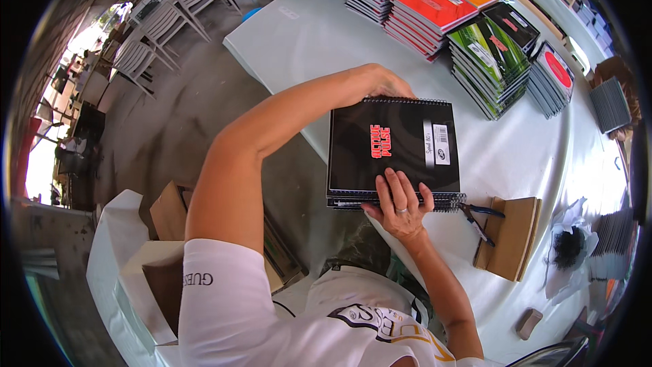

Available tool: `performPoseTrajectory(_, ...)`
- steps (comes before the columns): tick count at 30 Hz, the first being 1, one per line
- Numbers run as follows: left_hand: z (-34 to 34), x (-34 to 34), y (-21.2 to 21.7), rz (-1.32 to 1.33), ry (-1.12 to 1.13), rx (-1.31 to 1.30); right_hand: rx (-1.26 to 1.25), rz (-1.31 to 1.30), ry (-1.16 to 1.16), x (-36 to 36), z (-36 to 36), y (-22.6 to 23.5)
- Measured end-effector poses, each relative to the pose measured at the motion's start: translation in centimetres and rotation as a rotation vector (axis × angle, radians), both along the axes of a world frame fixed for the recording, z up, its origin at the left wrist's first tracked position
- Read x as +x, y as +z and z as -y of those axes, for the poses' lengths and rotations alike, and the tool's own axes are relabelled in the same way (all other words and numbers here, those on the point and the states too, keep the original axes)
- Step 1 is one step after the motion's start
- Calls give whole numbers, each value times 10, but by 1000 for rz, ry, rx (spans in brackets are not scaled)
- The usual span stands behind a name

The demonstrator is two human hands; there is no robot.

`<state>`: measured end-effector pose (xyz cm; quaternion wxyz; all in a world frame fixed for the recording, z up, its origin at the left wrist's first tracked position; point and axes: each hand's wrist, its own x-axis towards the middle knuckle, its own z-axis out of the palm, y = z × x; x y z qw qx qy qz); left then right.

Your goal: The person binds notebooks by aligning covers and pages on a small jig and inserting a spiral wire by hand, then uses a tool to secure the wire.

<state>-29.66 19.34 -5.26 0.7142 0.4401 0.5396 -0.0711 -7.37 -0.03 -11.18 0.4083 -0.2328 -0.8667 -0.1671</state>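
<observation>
From above, a small stack of black spiral notebooks (394, 153) sits at the near edge of the white table (299, 41), partly overhanging it. The left hand (384, 83) grips the far edge, fingers curled behind it; the right hand (401, 204) lies on the near edge with fingers (392, 187) spread flat on the top cover. If either hand loosens, I'd worry the stack could slide off, or its wire bindings snag the pliers (475, 217) just beside.
</observation>
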Motion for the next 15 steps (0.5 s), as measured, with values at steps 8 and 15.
performPoseTrajectory(8, 130, -49, 24, 104, 1402, 985, -671, -628, -83, 43, -39, 104)
performPoseTrajectory(15, 227, -7, -32, 449, 1704, 612, -2211, -654, 418, 62, -161, 36)
